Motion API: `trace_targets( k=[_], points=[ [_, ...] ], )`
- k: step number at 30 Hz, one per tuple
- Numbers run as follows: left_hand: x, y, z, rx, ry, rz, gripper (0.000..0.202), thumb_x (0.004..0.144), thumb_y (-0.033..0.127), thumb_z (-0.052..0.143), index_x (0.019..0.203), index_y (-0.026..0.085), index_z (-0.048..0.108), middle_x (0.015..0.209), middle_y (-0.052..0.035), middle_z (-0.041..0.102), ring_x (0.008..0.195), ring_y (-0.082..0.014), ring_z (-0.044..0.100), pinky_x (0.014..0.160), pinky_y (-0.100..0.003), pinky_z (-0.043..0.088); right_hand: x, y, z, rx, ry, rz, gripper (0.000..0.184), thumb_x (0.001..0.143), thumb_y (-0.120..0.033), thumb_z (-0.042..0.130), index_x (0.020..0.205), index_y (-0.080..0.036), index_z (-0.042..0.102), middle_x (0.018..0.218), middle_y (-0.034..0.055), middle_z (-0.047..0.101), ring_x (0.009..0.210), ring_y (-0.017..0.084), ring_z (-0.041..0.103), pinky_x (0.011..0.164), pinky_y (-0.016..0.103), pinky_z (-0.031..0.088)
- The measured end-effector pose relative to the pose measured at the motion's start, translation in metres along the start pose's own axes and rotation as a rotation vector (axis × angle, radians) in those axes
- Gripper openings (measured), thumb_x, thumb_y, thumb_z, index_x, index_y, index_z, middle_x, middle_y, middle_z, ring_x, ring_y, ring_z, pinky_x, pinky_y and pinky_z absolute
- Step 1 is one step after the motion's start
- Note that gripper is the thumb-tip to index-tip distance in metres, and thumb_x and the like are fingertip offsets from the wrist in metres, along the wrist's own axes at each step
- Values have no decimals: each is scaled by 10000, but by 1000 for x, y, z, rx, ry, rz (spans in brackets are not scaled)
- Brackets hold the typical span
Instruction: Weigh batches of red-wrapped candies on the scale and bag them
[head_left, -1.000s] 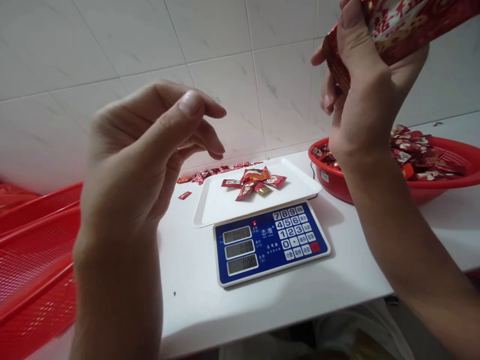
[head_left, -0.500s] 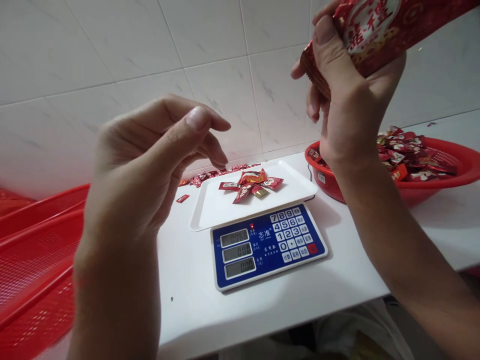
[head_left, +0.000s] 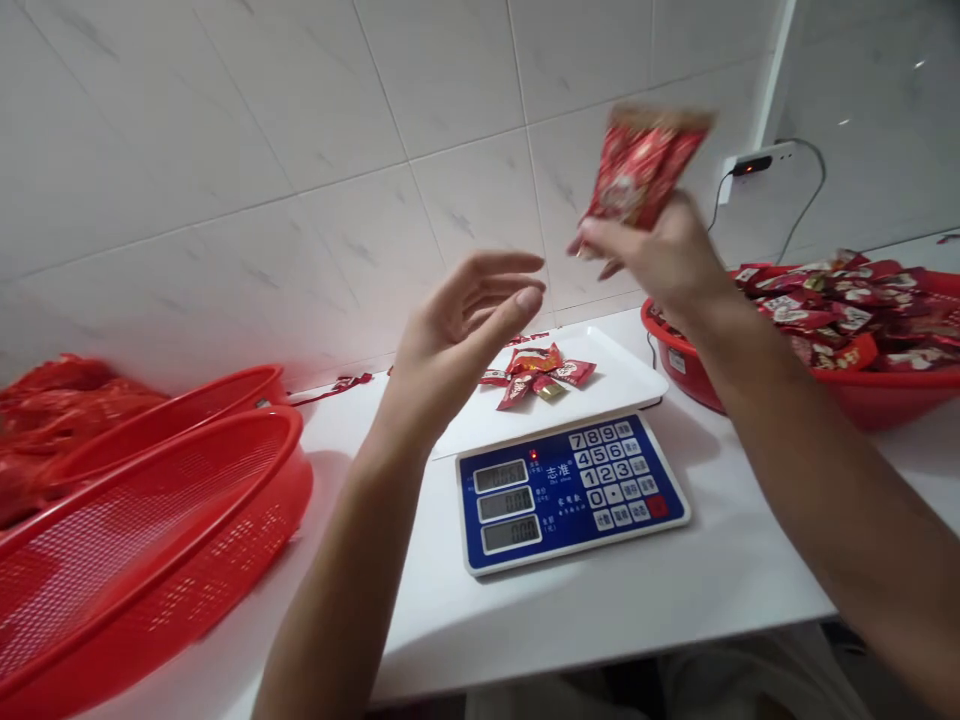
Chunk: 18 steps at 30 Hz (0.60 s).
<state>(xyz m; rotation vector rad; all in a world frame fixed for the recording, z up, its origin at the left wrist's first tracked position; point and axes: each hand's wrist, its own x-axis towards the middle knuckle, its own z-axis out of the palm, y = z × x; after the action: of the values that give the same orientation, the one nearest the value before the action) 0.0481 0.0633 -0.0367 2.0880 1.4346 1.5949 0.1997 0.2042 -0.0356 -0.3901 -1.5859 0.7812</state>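
Note:
My right hand (head_left: 660, 262) is raised above the scale and grips a red printed bag (head_left: 641, 168) by its lower end; the bag is blurred by motion. My left hand (head_left: 457, 335) is held up just left of it, fingers apart and empty. Below both hands a blue electronic scale (head_left: 570, 490) carries a white tray (head_left: 630, 375) with a few red-wrapped candies (head_left: 536, 370) lying on it.
A red basket (head_left: 885, 385) heaped with red candies stands at the right. Two stacked red mesh baskets (head_left: 142, 540) lie at the left, with red bags behind them. A wall socket with a cable (head_left: 757, 162) is on the tiled wall. Loose candies lie behind the tray.
Both hands have moved away from the camera toward the scale. The right hand has lowered the bag, and the view has shifted so the left baskets show more.

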Motion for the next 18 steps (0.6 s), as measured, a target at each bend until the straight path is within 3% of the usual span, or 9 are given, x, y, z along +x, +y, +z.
trace_targets(
  k=[4, 6, 9, 12, 16, 18],
  points=[
    [10, -40, -3, 152, -40, -182, 481, 851, 559, 680, 1242, 294, 587, 1385, -71, 619, 1357, -305, 517, 1105, -486, 454, 4, 24, -6, -164, -438, 258, 110, 809, -130, 697, 722, -191, 668, 797, 59, 730, 776, 198, 677, 673, 316, 551],
    [14, -60, -7, 289, -77, -260, 623, 825, 635, 662, 1320, 280, 529, 1468, -116, 549, 1410, -343, 454, 1127, -519, 423, 5, 29, -9, -220, -587, 373, 106, 783, -135, 722, 721, -202, 669, 784, 54, 727, 756, 207, 684, 691, 333, 562],
    [16, -80, -12, 486, -299, -361, 810, 773, 678, 673, 1422, 248, 447, 1534, -176, 472, 1420, -399, 427, 1130, -566, 395, 5, 32, -12, -269, -672, 438, 93, 764, -145, 741, 749, -209, 676, 833, 50, 735, 799, 216, 702, 718, 336, 575],
    [15, -90, -12, 542, -501, -445, 954, 715, 743, 662, 1474, 228, 400, 1548, -201, 448, 1406, -433, 435, 1125, -608, 376, 4, 32, -13, -263, -704, 457, 92, 773, -151, 739, 819, -209, 684, 909, 51, 743, 870, 215, 710, 739, 323, 586],
    [15, -94, -8, 497, -509, -388, 1041, 695, 769, 652, 1536, 256, 314, 1659, -155, 255, 1521, -409, 229, 1202, -578, 281, 1, 31, -7, -262, -775, 525, 103, 778, -133, 721, 838, -204, 677, 904, 49, 738, 803, 204, 707, 644, 299, 588],
    [16, -97, -6, 466, -521, -352, 1029, 706, 755, 651, 1543, 263, 310, 1670, -138, 230, 1534, -403, 186, 1212, -559, 274, -2, 31, -1, -248, -825, 545, 83, 798, -121, 692, 807, -197, 659, 837, 41, 721, 728, 190, 690, 596, 293, 572]
  ],
)
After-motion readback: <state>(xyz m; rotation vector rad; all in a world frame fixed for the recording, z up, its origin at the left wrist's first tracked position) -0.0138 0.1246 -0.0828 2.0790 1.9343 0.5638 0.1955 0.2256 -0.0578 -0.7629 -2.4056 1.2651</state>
